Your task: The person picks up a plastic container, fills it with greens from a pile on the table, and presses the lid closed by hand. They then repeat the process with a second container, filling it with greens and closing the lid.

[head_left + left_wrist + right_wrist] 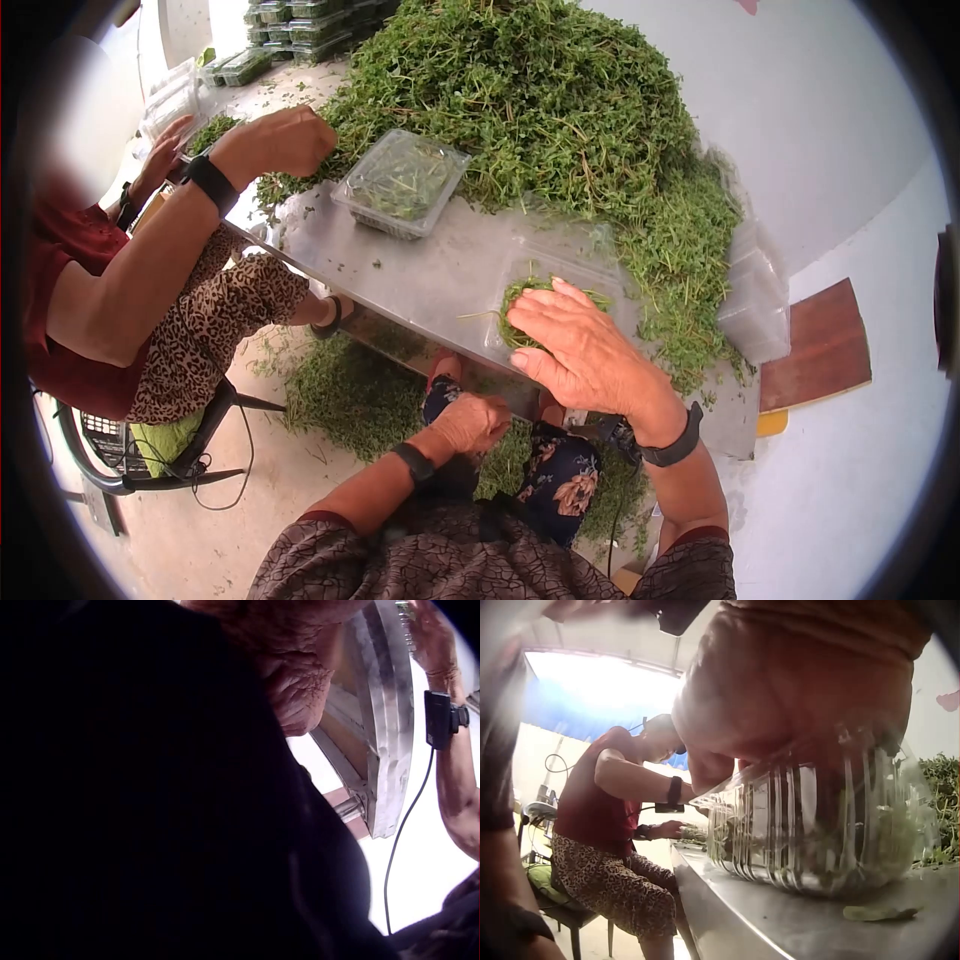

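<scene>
My right hand (585, 350) lies flat with straight fingers on a wad of green herbs (520, 300), pressing them into a clear plastic container (560, 262) near the front edge of the metal table (440, 270). The right wrist view shows that palm (795, 697) on top of the ribbed container (817, 825). My left hand (470, 420) hangs below the table edge over my lap with its fingers curled. Nothing shows in it. The left wrist view has it (300, 682) close under the table (390, 712).
A big herb pile (540, 100) covers the far table. A second part-filled container (400, 185) stands in the middle. Another seated person (100, 280) works at the left. Empty containers (755, 300) are stacked at right, filled ones (300, 25) at the back. Herbs (350, 390) litter the floor.
</scene>
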A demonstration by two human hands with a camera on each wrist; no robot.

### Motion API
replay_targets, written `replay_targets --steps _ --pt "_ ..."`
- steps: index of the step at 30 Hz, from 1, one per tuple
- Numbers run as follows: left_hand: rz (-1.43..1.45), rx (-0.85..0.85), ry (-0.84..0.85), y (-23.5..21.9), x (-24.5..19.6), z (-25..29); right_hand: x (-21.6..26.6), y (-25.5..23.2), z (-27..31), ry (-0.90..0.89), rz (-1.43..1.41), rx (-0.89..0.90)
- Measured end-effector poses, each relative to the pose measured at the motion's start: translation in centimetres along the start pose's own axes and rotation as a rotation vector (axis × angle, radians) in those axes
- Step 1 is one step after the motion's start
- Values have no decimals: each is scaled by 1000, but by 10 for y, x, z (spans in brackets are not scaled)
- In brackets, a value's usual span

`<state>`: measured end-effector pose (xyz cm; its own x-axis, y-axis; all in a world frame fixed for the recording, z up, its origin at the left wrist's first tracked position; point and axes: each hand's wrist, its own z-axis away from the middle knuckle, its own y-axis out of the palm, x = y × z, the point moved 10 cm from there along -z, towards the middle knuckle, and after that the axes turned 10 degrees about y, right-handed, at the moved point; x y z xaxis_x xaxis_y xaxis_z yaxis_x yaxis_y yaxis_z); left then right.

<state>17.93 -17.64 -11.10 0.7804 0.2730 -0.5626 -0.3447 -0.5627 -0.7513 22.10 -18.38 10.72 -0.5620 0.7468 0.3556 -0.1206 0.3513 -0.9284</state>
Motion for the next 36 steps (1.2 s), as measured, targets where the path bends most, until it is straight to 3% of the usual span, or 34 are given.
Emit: replay_targets --steps 5,7,13,19,22,24,26,27,28,30,33,36 --pt "-18 2 14 -1 -3 -1 0 -2 0 16 -41 17" --pt "-13 8 1 0 -1 0 7 -20 6 -9 -10 -130" --pt "-23 -29 0 -7 -2 3 7 -44 29 38 -49 -319" --pt "-92 -59 19 -7 3 7 -1 -13 27 99 108 -353" --pt "6 -105 48 -16 -2 12 -4 -12 24 83 90 -390" --pt "311 -277 -1 -41 0 20 -2 -13 24 79 96 -405" --pt "710 -366 -297 -60 19 31 2 -15 25 80 93 -414" --pt "697 -455 -255 -85 17 31 1 -14 23 130 101 -351" --pt "671 -519 -320 -109 16 34 -2 -10 21 177 111 -288" --pt "633 -674 -316 -147 21 38 -3 -10 22 162 108 -320" --pt "504 -680 -399 -183 1 32 -7 -9 23 140 94 -391" --pt "438 -730 -379 -203 -16 19 -7 -11 24 141 67 -414"
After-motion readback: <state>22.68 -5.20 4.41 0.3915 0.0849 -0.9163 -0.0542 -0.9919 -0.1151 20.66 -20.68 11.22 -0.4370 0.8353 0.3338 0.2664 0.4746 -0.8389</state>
